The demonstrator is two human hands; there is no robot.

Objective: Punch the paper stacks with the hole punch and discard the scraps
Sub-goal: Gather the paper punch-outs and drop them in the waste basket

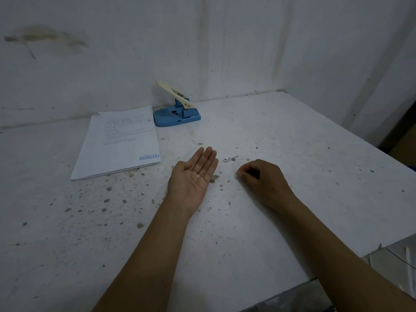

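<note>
on the counter (281, 136) we pinch scraps (229, 160) gently with the curled right hand (261, 179), dropping them into the flat, upturned left hand (193, 174).

My white table (281, 140) is speckled with dark stains. It meets a scuffed white wall (112, 52) in dim light.

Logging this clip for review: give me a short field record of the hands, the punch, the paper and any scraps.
left hand: open, palm up, one small paper scrap on it
right hand: fingers curled, fingertips pinched at the table
hole punch: blue base, cream lever raised, by the wall
paper stack: left of punch, stamped REJECTED
loose scraps: few, between the hands
</note>
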